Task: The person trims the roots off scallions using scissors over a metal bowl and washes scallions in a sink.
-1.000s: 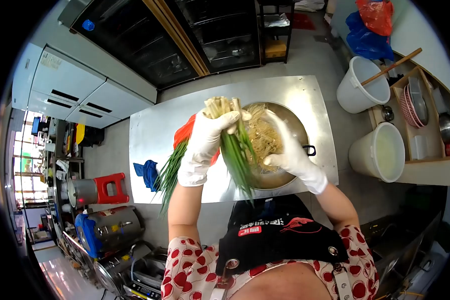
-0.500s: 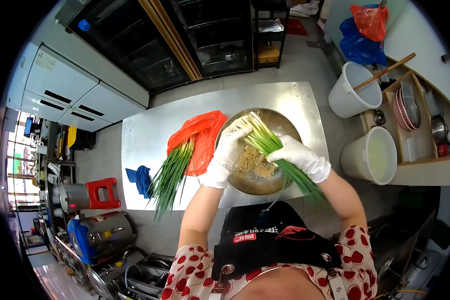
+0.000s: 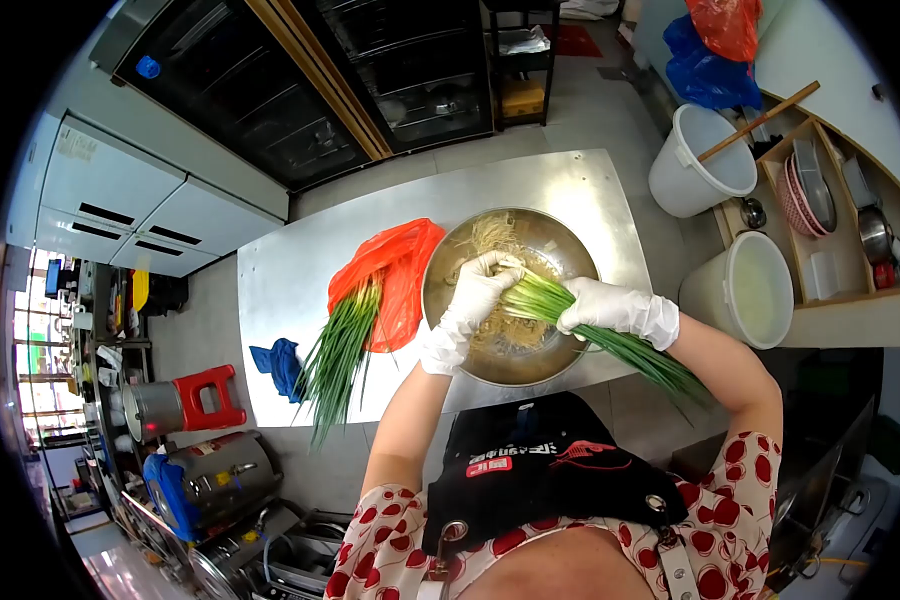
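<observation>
A pale metal tabletop (image 3: 285, 275) fills the middle of the frame, with a dark-fronted cabinet (image 3: 400, 65) beyond it along the upper left and top. On the right half of the tabletop sits a wide metal bowl (image 3: 568, 255), and left of it, near the picture's centre, lies a crumpled red plastic bag (image 3: 410, 275). Two white buckets (image 3: 685, 180) stand apart from the tabletop at the right of the frame, the upper one with a wooden stick leaning out.

The held bunch of green onions (image 3: 540, 293) slants across the bowl, pale ends near the bowl's middle, green tips past its lower-right rim. A loose bunch of green onions (image 3: 336, 330) lies with its pale ends in the bag's mouth, leaves spreading toward the lower left and over the tabletop's near edge.

The gloved right hand (image 3: 610, 308) is wrapped around the held stalks at the bowl's right side. The gloved left hand (image 3: 480, 290) grips their pale ends over the bowl's centre, though exactly how its fingertips meet them is hard to make out. Left of the loose bunch is a small crumpled blue thing (image 3: 279, 368). Tan, stringy scraps (image 3: 493, 235) lie in the bowl.
</observation>
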Demonstrator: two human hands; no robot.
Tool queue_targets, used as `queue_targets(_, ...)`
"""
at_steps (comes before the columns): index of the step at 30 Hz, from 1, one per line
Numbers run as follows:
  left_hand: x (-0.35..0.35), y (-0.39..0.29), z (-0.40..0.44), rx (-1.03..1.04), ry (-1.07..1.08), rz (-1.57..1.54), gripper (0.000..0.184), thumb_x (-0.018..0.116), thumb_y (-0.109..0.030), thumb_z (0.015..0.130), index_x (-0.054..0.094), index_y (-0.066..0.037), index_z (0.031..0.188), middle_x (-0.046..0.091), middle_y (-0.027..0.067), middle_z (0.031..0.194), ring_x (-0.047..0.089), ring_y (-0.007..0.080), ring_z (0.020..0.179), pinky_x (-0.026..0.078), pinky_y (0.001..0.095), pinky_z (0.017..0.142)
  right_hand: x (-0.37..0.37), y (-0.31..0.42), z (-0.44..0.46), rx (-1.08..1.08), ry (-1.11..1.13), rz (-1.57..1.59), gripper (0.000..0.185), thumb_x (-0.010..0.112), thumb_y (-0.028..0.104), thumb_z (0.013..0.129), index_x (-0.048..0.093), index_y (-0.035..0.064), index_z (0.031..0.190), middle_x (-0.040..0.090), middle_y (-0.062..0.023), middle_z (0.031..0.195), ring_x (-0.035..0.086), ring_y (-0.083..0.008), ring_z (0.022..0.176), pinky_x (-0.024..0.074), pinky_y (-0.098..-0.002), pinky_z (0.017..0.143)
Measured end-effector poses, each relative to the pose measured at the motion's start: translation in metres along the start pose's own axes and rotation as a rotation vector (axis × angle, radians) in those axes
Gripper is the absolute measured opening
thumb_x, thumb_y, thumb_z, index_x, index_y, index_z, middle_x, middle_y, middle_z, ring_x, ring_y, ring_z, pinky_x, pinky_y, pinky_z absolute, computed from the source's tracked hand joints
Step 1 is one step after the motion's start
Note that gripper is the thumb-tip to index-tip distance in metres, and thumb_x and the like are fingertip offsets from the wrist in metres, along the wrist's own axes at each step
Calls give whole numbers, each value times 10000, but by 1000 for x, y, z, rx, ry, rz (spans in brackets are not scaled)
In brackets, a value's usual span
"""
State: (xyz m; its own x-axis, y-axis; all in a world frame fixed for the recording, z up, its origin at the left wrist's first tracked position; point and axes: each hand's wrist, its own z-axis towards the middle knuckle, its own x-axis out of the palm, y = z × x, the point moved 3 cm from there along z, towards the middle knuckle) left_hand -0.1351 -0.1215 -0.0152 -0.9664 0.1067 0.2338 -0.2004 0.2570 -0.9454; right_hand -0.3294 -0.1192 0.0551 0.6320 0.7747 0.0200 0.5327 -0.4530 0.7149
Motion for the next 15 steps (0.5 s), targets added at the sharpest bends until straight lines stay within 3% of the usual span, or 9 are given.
queue_targets(8, -4, 32, -9, -276, 91, -445, 190, 614, -46, 885, 659, 17, 1059, 690, 82, 930, 661, 153, 817, 538, 272, 750, 4, -25, 9, -72, -36, -59, 343, 634, 35, 712, 541, -60, 1029, 559, -33, 665, 528, -115, 545, 425, -266, 483)
queue_targets(15, -30, 50, -4, -263, 58, -371, 208, 622, -62, 894, 657, 22, 1081, 692, 82, 912, 647, 145, 781, 533, 254, 728, 8, -39, 14, -99, -33, -76, 411, 613, 11, 701, 540, -72, 1097, 567, -42, 687, 538, -118, 576, 435, -266, 505)
